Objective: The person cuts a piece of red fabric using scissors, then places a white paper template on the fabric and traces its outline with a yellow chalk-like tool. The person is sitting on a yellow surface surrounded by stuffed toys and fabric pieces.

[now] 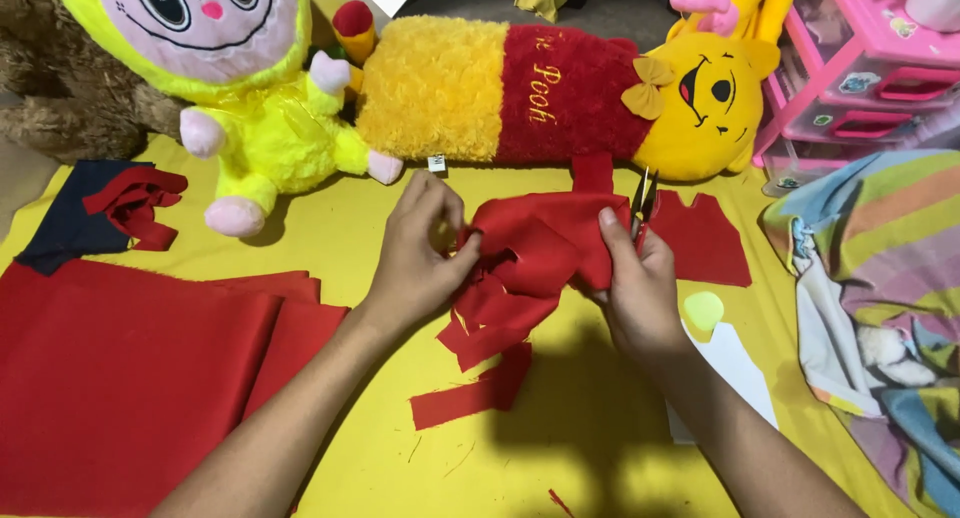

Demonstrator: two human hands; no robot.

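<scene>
Your left hand [418, 246] pinches the red felt piece [535, 253], lifted above the yellow cloth [560, 428]; your right hand [635, 278] clamps its other edge (scissors [642, 200] tucked in the same grip, blades up).

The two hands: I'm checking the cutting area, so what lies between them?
In the head view, crumpled red fabric fills the gap between the left hand and the right hand, which also holds scissors.
</scene>
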